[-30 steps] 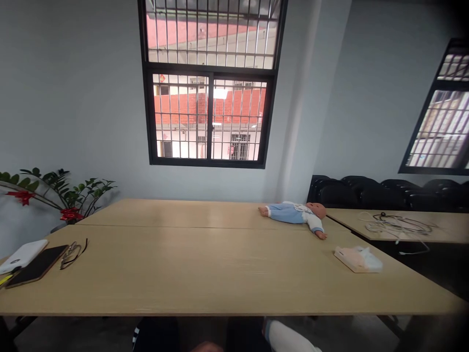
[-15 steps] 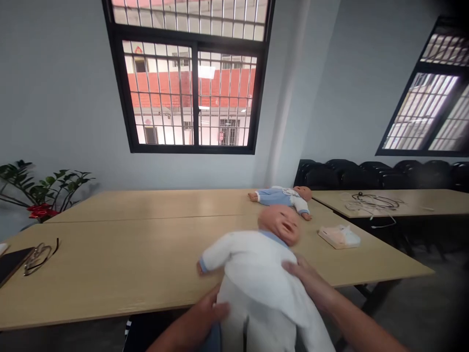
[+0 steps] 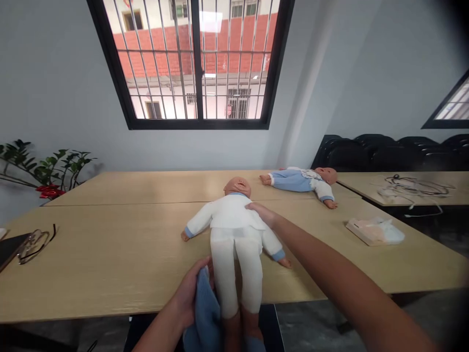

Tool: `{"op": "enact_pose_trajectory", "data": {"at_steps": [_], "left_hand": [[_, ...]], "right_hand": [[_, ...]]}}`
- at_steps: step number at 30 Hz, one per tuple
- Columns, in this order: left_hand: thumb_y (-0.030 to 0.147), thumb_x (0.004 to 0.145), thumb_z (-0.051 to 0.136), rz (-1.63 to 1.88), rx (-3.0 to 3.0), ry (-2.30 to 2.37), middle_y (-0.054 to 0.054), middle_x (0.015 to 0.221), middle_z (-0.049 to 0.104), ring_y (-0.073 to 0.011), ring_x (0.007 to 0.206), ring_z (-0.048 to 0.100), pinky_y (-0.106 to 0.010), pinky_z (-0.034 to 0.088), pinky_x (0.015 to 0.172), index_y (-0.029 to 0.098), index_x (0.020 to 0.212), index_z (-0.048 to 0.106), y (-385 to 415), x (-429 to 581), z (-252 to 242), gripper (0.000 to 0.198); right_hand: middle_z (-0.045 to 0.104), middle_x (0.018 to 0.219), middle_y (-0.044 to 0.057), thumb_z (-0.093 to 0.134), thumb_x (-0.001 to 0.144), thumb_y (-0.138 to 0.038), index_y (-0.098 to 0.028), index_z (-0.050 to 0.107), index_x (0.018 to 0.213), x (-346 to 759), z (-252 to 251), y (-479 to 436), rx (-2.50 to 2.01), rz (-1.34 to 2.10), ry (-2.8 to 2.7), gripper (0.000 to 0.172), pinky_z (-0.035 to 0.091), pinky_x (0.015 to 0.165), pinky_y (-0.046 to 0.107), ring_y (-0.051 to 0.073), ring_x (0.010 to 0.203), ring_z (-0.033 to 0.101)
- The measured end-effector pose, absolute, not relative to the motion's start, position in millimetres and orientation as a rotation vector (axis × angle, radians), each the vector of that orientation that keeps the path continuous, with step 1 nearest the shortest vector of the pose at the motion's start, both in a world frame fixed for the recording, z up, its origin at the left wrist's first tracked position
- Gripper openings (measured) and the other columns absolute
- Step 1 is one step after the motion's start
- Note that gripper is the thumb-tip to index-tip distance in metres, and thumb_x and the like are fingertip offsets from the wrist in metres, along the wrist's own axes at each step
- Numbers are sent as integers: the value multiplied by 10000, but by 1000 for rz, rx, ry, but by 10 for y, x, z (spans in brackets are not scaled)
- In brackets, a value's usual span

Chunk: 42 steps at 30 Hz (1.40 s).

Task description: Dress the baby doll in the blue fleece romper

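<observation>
A baby doll in a white suit (image 3: 234,230) lies on its back on the wooden table (image 3: 110,249), head toward the window, legs hanging over the near edge. My right hand (image 3: 262,213) rests flat on the doll's chest by its shoulder, fingers stretched out. My left hand (image 3: 192,291) is closed on a blue cloth (image 3: 207,315) at the table's near edge, beside the doll's left leg.
A second doll in blue (image 3: 302,180) lies further back on the right. A pack of wipes (image 3: 375,231) sits at the right. Glasses (image 3: 32,239) and a dark tablet (image 3: 9,247) lie at the left. Cables (image 3: 414,188) cover a side table, with black chairs (image 3: 384,149) behind. A plant (image 3: 47,171) stands at the left.
The white doll came up from below into view and now lies flat on the table. My right hand moved up to its chest; my left hand now shows a blue cloth.
</observation>
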<state>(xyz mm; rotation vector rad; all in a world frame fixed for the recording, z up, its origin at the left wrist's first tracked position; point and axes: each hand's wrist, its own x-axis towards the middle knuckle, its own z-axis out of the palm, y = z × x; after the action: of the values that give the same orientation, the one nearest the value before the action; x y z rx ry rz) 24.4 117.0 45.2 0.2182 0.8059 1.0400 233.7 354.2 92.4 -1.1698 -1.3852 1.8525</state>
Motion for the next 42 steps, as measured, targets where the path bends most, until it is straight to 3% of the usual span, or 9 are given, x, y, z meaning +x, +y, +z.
{"op": "enact_pose_trajectory", "data": {"at_steps": [6, 13, 17, 21, 26, 30, 34, 38, 42], "left_hand": [[475, 864, 715, 990, 101, 841, -18, 699, 739, -170, 640, 664, -284, 528, 711, 133, 898, 703, 1428, 214, 506, 344], [489, 950, 629, 1067, 155, 869, -115, 1052, 800, -246, 942, 759, -349, 590, 909, 133, 1134, 715, 1629, 176, 422, 409], [427, 995, 577, 1161, 144, 949, -96, 1115, 783, -220, 993, 750, -319, 605, 894, 189, 1216, 698, 1592, 201, 408, 346], [404, 984, 616, 1362, 225, 1131, -57, 1138, 744, -127, 857, 704, -206, 577, 723, 217, 1243, 701, 1478, 136, 297, 331], [400, 883, 719, 1534, 116, 1100, -5, 955, 651, -100, 736, 615, -207, 553, 639, 210, 1117, 713, 1232, -108, 184, 302], [320, 689, 772, 1626, 163, 812, -27, 999, 623, -135, 787, 601, -268, 577, 689, 181, 1009, 674, 1023, -290, 166, 362], [221, 618, 685, 1618, 258, 655, -9, 918, 535, -111, 705, 507, -267, 524, 623, 175, 931, 607, 891, -339, 165, 325], [192, 640, 657, 1484, 312, 542, 16, 833, 441, -104, 654, 441, -268, 469, 585, 193, 877, 542, 711, -279, 134, 263], [215, 697, 703, 1294, 401, 440, 32, 749, 383, -91, 608, 387, -250, 398, 557, 194, 818, 519, 338, -277, -20, 221]], "right_hand": [[743, 785, 105, 558, 863, -246, -68, 664, 1072, 2106, 697, 4122, -1240, 1832, -1484, 295, 545, 764, 300, 204, 731, 666], [774, 963, 130, 590, 813, -259, -91, 687, 1085, 1964, 587, 4554, -1257, 1736, -1649, 335, 556, 818, 311, 231, 867, 702], [774, 1001, 115, 658, 802, -318, -115, 708, 1024, 1997, 605, 4643, -1385, 1532, -1777, 305, 548, 837, 329, 241, 873, 689], [765, 1043, 143, 713, 816, -392, -102, 710, 1033, 1991, 683, 4613, -1520, 1247, -1878, 362, 521, 920, 357, 273, 957, 679], [544, 1499, 177, 628, 913, -348, -132, 589, 1345, 2139, 882, 3812, -1424, 725, -1927, 484, 291, 1228, 459, 317, 1397, 456], [649, 1187, 110, 571, 925, -218, -216, 594, 1233, 2396, 569, 2082, -895, 33, -1849, 308, 457, 1029, 455, 267, 1124, 584], [579, 1040, 71, 631, 878, -225, -229, 566, 1084, 2358, -375, 461, -1007, 288, -1547, 216, 514, 860, 362, 223, 1000, 585], [589, 1369, 163, 709, 866, -470, -212, 463, 1401, 2092, -1064, 74, -1418, 1001, -1139, 643, 543, 1000, 477, 296, 1204, 622], [682, 1302, 147, 678, 881, -529, -187, 578, 1325, 2043, -1031, 222, -1235, 1456, -1074, 569, 497, 1105, 489, 295, 1212, 651]]}}
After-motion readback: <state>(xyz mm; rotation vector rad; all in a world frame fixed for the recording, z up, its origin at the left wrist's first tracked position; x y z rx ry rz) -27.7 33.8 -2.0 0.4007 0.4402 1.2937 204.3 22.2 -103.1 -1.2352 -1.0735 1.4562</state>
